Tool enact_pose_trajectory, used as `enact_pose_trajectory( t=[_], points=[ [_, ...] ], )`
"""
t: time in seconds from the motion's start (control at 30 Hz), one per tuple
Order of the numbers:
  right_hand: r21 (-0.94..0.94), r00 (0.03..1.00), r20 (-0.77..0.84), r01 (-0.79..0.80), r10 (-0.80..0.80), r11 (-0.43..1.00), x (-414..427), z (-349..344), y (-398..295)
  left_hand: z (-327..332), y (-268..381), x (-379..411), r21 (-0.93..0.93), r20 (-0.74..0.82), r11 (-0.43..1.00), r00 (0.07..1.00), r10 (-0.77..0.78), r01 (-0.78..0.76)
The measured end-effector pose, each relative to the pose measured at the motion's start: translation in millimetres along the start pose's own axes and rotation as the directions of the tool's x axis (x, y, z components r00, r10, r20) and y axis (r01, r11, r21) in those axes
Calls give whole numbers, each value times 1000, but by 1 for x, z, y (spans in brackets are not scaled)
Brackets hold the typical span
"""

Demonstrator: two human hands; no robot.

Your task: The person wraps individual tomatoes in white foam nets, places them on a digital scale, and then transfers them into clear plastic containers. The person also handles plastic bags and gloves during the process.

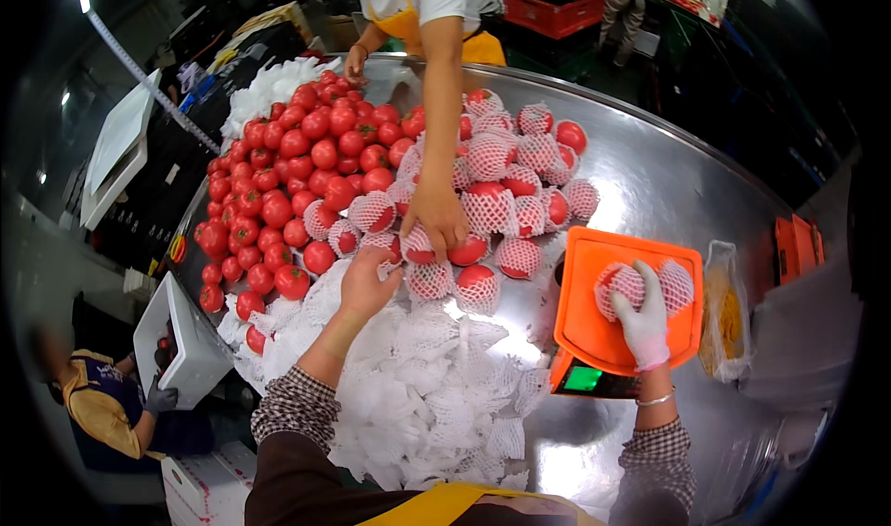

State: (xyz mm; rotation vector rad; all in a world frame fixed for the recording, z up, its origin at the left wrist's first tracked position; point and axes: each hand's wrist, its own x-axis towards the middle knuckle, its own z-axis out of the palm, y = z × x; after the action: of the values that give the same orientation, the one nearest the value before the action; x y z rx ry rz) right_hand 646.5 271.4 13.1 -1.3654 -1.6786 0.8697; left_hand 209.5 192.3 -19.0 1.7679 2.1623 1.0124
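Note:
My right hand [644,320], in a white glove, grips a netted tomato [612,290] on the orange tray [585,261] of a digital scale [605,384]. A second netted tomato [675,288] rests on the tray, right of my fingers. Bare, my left hand [367,282] reaches to the near edge of the pile of netted tomatoes [487,206], its fingertips at a netted tomato [383,242]. How firmly those fingers close is hard to see. A co-worker's hand [437,219] comes down on the same pile, just beyond mine.
Bare red tomatoes [299,150] are heaped at the left of the steel table [668,178]. Loose white foam nets [418,380] cover the near side. Right of the scale lies a clear plastic bag [724,317]. At the lower left, another worker holds a white foam box [195,345].

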Motion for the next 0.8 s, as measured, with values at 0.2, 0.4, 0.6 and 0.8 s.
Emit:
enact_pose_trajectory(
  t=[0.2,0.4,0.6,0.8],
  points=[
    [-480,968,1,221,-252,849,-12,-3,-32,-18,-17,13,-6,-59,996,994,-88,88],
    [-503,929,29,333,-370,797,-46,3,-74,17,23,20,13,88,996,992,91,-92],
    [-509,929,99,355,-356,784,-80,-3,-91,49,32,33,148,176,987,984,39,-66],
    [-510,951,133,306,-278,804,-104,-4,-89,34,39,44,208,285,978,958,-38,-23]
  ],
)
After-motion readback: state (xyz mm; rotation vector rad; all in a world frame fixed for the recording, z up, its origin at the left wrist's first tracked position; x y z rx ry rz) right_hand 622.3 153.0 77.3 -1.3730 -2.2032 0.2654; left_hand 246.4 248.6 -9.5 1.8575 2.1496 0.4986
